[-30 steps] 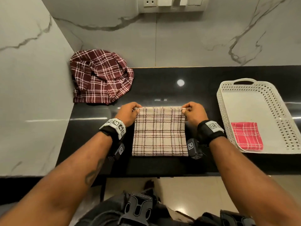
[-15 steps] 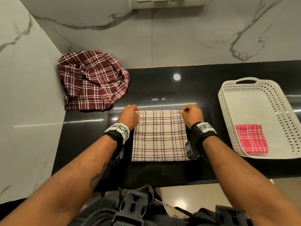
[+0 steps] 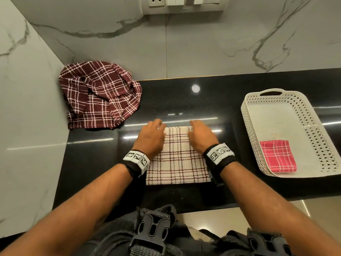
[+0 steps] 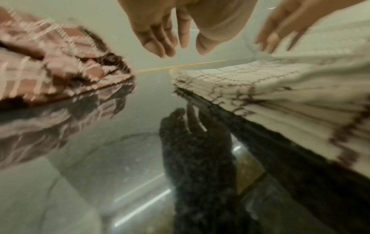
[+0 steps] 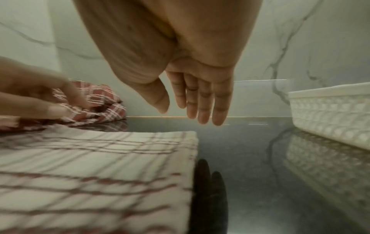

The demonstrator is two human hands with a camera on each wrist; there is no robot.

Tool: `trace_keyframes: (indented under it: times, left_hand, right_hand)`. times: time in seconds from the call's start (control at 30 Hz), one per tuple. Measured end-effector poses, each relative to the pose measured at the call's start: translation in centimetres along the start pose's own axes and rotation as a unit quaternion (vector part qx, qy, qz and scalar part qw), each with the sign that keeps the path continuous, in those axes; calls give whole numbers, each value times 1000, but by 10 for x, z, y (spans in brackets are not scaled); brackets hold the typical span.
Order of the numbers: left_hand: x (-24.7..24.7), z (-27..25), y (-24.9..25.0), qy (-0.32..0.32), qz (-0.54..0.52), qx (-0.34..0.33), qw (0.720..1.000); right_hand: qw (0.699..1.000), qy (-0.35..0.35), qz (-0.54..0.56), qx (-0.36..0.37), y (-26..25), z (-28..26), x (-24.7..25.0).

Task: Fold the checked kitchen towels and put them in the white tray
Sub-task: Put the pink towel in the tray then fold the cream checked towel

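Note:
A cream checked towel [image 3: 178,161] lies folded flat on the black counter [image 3: 212,108] in front of me. My left hand [image 3: 153,134] hovers over its far left corner with straight fingers [image 4: 160,42] that hold nothing. Over the far right corner my right hand [image 3: 200,134] also has its fingers [image 5: 202,102] straight, just above the towel's edge [image 5: 192,142]. A crumpled maroon checked towel [image 3: 99,95] lies in the back left corner. The white tray [image 3: 276,117] at the right holds a folded pink checked towel [image 3: 277,156].
Marble walls close the counter at the back and on the left. A switch and socket panel [image 3: 184,4] sits on the back wall. The counter's front edge runs just below the cream towel. Bare black counter lies between the towel and the tray.
Both hands have let go of the cream towel's far corners and straightened their fingers over it. The towel lies flat where it was.

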State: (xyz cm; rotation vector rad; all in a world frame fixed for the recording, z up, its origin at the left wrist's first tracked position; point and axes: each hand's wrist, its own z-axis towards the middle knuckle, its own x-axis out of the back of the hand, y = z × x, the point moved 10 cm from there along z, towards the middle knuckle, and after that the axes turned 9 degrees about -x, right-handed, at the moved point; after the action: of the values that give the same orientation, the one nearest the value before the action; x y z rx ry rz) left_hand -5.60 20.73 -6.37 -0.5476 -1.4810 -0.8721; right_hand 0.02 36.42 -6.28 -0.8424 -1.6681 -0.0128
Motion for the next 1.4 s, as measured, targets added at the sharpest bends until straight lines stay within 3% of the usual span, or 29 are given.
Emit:
trace_keyframes:
  times: [0.1,0.17,0.33,0.47,0.57,0.63,0.7,0.9,1.0,1.1,1.2,1.27,1.4]
  left_hand:
    - [-50,-16,23,-172,29,-68,982]
    - [-67,-33,12,-217,62,-53,973]
    - [-58,-64,-17,-207,76,-6,975]
    - [-40,-60,-4,-187,77,31,979]
    - [-42,-46,35,-181,33,-25,983]
    - [-59,-49,52,-215,36,-60,974]
    - [-71,-65,48,-237,43,-42,970]
    - [-61,-115,9,-233,50,16,971]
    - [-52,-105,22,-219,46,11,975]
    - [-44,-77,55,-157,6,-13,988]
    - [-63,-75,75,-160,-1,-10,987]
    - [-77,-89,71,-176,38,-1,984]
    - [-78,-128,51,-155,51,23,986]
  right_hand:
    - [974,-153,-130,106,-24,-28,-71]
    - [951,-195,-203,125,-12,-31,-98]
    - [957,-183,-222,35,48,-20,-81]
    - [948,-149,-277,-59,65,-25,-57]
    - [960,-129,-250,16,21,-45,-67]
    - [958,-167,-214,89,-2,-66,-94]
    - [952,-198,-209,108,4,-80,-112]
    - [954,-189,-231,21,72,-83,-84]
    - [946,-159,-281,-42,70,-87,-67]
    - [969,-90,-231,13,26,-92,-66]
    - [982,-109,-133,76,2,-105,-99]
    - [979,-123,-137,88,17,-111,-114]
    - [985,-87,-128,81,64,-117,-104]
